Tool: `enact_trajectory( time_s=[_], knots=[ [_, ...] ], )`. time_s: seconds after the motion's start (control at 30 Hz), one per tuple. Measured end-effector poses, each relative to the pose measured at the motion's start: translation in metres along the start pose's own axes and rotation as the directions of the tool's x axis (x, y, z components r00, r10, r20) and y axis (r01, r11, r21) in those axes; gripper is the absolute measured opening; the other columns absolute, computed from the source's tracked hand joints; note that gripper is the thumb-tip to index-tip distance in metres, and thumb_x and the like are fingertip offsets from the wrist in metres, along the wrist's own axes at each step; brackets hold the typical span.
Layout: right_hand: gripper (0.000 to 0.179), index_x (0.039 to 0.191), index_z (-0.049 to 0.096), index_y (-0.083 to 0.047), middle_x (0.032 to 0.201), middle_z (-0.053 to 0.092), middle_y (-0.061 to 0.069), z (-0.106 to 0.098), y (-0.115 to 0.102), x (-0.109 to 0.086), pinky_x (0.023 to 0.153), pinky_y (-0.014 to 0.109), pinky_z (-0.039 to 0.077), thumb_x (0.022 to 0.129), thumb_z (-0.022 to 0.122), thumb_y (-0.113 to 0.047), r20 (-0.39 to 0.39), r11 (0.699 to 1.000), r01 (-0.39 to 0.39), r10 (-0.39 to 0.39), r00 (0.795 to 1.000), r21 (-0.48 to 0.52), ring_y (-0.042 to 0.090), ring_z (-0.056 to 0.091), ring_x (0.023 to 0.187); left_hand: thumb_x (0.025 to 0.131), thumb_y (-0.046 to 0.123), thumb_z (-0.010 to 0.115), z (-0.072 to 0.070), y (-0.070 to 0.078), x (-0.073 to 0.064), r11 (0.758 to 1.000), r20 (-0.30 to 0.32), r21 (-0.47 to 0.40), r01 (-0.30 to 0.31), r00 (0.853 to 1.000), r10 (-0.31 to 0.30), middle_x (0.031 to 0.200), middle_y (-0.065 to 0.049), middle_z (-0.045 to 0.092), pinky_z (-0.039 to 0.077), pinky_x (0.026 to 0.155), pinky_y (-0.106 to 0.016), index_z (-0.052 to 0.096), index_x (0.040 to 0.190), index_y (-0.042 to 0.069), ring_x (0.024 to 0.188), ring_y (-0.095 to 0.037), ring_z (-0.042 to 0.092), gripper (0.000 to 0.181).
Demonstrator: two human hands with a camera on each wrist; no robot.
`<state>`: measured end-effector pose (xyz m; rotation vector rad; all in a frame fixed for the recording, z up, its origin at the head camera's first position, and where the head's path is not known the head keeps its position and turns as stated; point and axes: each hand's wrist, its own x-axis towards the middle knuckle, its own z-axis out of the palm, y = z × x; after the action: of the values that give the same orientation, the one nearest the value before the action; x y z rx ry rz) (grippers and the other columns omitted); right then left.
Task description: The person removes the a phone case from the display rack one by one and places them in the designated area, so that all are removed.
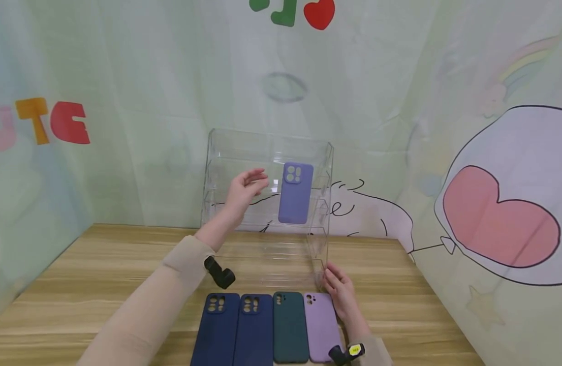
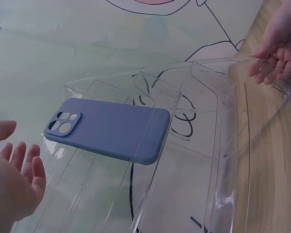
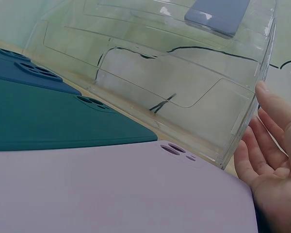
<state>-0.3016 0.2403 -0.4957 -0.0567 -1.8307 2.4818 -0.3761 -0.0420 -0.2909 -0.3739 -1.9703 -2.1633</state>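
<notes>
A periwinkle phone case [image 1: 295, 195] stands in an upper tier of a clear plastic display rack [image 1: 267, 250], on its right side, camera cutouts at the top. Just left of the case hovers my left hand [image 1: 247, 192], fingers loosely bent, holding nothing. A gap separates those fingers from the case in the left wrist view. My right hand [image 1: 340, 292] touches the rack's lower right front corner; in the right wrist view its thumb meets the side edge, with relaxed fingers alongside. Near this hand lies a lilac phone case [image 1: 323, 325], flat on the table.
Left of the lilac case lie a dark green phone case [image 1: 291, 328] and two navy phone cases [image 1: 254, 330], side by side before the rack. The wooden table [image 1: 125, 264] runs back to a printed curtain [image 1: 148, 152] behind the rack.
</notes>
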Motion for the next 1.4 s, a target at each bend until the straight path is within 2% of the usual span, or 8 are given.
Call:
enact_trajectory(
  time_s=[0.17, 0.23, 0.37, 0.53, 0.9, 1.0, 1.23, 1.4],
  knots=[
    [0.044, 0.139, 0.044, 0.006, 0.104, 0.066, -0.012, 0.002, 0.0, 0.0, 0.086, 0.017, 0.053, 0.1, 0.055, -0.011, 0.001, 1.0, -0.009, 0.009, 1.0, 0.001, 0.0, 0.062, 0.098, 0.096, 0.007, 0.06, 0.008, -0.002, 0.011, 0.999, 0.03, -0.035, -0.013, 0.999, 0.014, 0.142, -0.023, 0.049, 0.043, 0.107, -0.042, 0.044, 0.14, -0.003, 0.126, -0.029, 0.052, 0.048],
    [0.042, 0.137, 0.047, 0.004, 0.104, 0.066, -0.012, 0.003, 0.0, 0.0, 0.085, 0.017, 0.053, 0.099, 0.056, -0.011, 0.003, 1.0, -0.008, 0.008, 1.0, 0.009, 0.0, 0.062, 0.098, 0.096, 0.006, 0.06, 0.012, -0.004, 0.014, 0.999, 0.042, -0.039, -0.019, 0.999, 0.021, 0.144, -0.022, 0.048, 0.039, 0.112, -0.045, 0.043, 0.142, -0.003, 0.132, -0.033, 0.048, 0.05],
    [0.033, 0.13, 0.055, -0.001, 0.103, 0.067, -0.011, 0.003, 0.0, -0.001, 0.084, 0.017, 0.053, 0.099, 0.057, -0.012, 0.013, 1.0, 0.006, -0.006, 1.0, 0.03, 0.001, 0.063, 0.097, 0.095, 0.005, 0.06, 0.021, -0.007, 0.02, 0.999, 0.059, -0.024, -0.037, 0.998, 0.038, 0.149, -0.018, 0.043, 0.038, 0.114, -0.04, 0.041, 0.144, 0.001, 0.138, -0.032, 0.042, 0.053],
    [0.028, 0.127, 0.058, -0.005, 0.105, 0.066, -0.011, 0.001, 0.0, 0.0, 0.084, 0.017, 0.053, 0.099, 0.056, -0.012, 0.017, 0.999, 0.019, -0.019, 1.0, 0.034, 0.0, 0.062, 0.097, 0.096, 0.006, 0.059, 0.029, -0.013, 0.025, 1.0, 0.088, -0.006, -0.028, 0.996, 0.029, 0.154, -0.014, 0.037, 0.036, 0.115, -0.041, 0.036, 0.149, 0.005, 0.142, -0.03, 0.037, 0.057],
    [0.032, 0.128, 0.055, -0.001, 0.103, 0.067, -0.01, -0.001, 0.0, 0.004, 0.085, 0.018, 0.054, 0.098, 0.058, -0.011, -0.005, 0.999, 0.02, -0.02, 1.0, 0.032, 0.003, 0.064, 0.098, 0.101, 0.009, 0.052, 0.038, -0.018, 0.027, 0.997, 0.195, 0.076, 0.003, 0.981, -0.018, 0.161, -0.014, 0.024, 0.024, 0.121, -0.042, 0.016, 0.157, 0.012, 0.148, -0.031, 0.026, 0.067],
    [0.033, 0.13, 0.054, 0.0, 0.104, 0.066, -0.009, 0.0, -0.001, 0.003, 0.085, 0.018, 0.054, 0.098, 0.058, -0.011, -0.003, 1.0, 0.017, -0.017, 1.0, 0.026, 0.002, 0.064, 0.098, 0.1, 0.007, 0.051, 0.042, -0.02, 0.026, 0.994, 0.178, 0.112, -0.018, 0.984, -0.003, 0.16, -0.016, 0.026, 0.026, 0.121, -0.043, 0.016, 0.157, 0.011, 0.146, -0.032, 0.028, 0.067],
    [0.036, 0.133, 0.051, 0.001, 0.103, 0.066, -0.01, 0.002, -0.003, 0.0, 0.085, 0.018, 0.053, 0.099, 0.056, -0.011, -0.007, 0.999, -0.007, 0.008, 1.0, 0.033, 0.001, 0.063, 0.097, 0.096, 0.005, 0.059, 0.049, -0.027, 0.023, 0.982, 0.059, 0.179, -0.059, 0.997, 0.049, 0.146, -0.019, 0.048, 0.045, 0.108, -0.042, 0.031, 0.153, 0.011, 0.13, -0.033, 0.05, 0.064],
    [0.034, 0.131, 0.053, 0.0, 0.103, 0.065, -0.011, 0.001, -0.002, 0.0, 0.085, 0.018, 0.053, 0.1, 0.056, -0.011, -0.005, 1.0, -0.002, 0.002, 1.0, 0.029, 0.001, 0.063, 0.097, 0.095, 0.007, 0.062, 0.051, -0.033, 0.019, 0.972, 0.033, 0.225, -0.067, 0.998, 0.061, 0.138, -0.02, 0.055, 0.049, 0.102, -0.043, 0.041, 0.147, 0.008, 0.122, -0.035, 0.057, 0.056]
  ],
)
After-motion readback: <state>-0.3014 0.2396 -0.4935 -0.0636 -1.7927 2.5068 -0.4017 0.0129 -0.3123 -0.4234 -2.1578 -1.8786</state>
